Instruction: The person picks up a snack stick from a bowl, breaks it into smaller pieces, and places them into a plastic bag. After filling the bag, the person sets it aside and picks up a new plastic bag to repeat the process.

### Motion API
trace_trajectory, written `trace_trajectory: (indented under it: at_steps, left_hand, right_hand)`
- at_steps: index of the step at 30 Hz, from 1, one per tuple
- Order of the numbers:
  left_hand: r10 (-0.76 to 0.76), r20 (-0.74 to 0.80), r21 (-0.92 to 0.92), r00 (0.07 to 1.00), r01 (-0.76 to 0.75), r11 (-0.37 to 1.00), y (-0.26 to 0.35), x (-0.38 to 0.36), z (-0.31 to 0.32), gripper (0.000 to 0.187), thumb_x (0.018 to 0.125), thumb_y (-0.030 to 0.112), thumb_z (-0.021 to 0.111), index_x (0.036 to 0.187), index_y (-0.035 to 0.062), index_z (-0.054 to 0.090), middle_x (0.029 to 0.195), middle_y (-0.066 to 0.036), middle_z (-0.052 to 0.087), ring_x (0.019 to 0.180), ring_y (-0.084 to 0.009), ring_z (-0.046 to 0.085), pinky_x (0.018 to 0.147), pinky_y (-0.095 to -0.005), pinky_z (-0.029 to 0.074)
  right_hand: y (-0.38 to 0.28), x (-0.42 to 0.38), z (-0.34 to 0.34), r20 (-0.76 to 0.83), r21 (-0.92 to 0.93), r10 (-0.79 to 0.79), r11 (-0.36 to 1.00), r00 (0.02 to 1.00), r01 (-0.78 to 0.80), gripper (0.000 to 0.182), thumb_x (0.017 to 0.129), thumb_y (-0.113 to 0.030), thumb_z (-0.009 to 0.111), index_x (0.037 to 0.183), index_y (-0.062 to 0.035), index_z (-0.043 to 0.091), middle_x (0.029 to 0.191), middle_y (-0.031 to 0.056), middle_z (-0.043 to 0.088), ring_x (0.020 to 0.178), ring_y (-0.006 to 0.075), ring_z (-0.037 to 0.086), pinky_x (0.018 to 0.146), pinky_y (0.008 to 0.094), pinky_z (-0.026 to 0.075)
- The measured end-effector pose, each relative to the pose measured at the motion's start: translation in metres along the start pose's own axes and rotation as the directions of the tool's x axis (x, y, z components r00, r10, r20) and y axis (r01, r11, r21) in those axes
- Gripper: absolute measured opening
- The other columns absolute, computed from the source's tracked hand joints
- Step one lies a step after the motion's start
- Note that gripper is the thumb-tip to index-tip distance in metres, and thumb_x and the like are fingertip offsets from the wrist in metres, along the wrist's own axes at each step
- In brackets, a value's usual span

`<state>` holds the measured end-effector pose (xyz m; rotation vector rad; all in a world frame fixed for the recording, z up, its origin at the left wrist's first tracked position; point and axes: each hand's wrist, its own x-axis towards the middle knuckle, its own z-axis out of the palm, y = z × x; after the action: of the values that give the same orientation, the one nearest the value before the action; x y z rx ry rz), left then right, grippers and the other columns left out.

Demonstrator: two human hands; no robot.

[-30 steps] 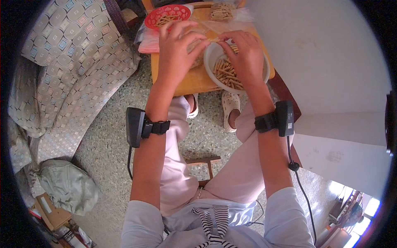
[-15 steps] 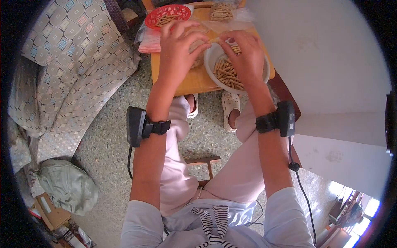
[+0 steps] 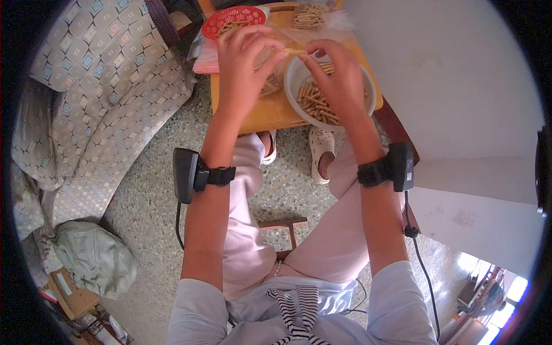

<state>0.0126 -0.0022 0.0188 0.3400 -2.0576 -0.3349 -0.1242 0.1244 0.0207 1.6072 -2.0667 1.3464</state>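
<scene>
Over white bowl (image 3: 368,95) of biscuit sticks (image 3: 315,103): right hand (image 3: 339,75) pinching one stick (image 3: 295,52), left hand (image 3: 244,63) gripping clear bag (image 3: 270,80); red basket (image 3: 233,20) holding more

The right hand (image 3: 336,75) hides part of the white bowl (image 3: 368,95).

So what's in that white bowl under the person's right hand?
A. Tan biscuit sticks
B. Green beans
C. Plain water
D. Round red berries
A. The white bowl on the wooden table holds a heap of short tan sticks, and the right hand is above it.
</scene>
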Motion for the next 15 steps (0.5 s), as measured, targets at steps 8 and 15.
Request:
trace_trajectory:
  at_steps: [8, 15]
  left_hand:
    - [-0.098, -0.110, 0.191, 0.989, 0.118, 0.975, -0.026, -0.003, -0.003, 0.015, 0.080, 0.025, 0.073, 0.091, 0.0148, 0.072, 0.111, -0.004, 0.061, 0.111, -0.0297, 0.047, 0.097, -0.0432, 0.036]
    - [-0.119, 0.000, 0.273, 0.993, 0.114, 0.955, -0.024, -0.010, 0.006, 0.016, 0.082, 0.025, 0.070, 0.092, 0.0138, 0.073, 0.109, -0.004, 0.062, 0.108, -0.0326, 0.048, 0.093, -0.0451, 0.040]
  right_hand:
    - [0.026, -0.022, 0.004, 0.277, -0.218, 0.276, 0.951, 0.920, -0.220, 0.031, 0.079, -0.027, 0.072, 0.105, -0.0108, 0.067, 0.097, 0.0113, 0.070, 0.090, 0.0330, 0.066, 0.086, 0.0444, 0.050]
    - [0.030, -0.029, 0.001, 0.514, -0.531, 0.330, 0.847, 0.792, -0.008, 0.034, 0.081, -0.031, 0.069, 0.112, -0.0187, 0.067, 0.114, 0.0106, 0.064, 0.117, 0.0339, 0.052, 0.096, 0.0524, 0.042]
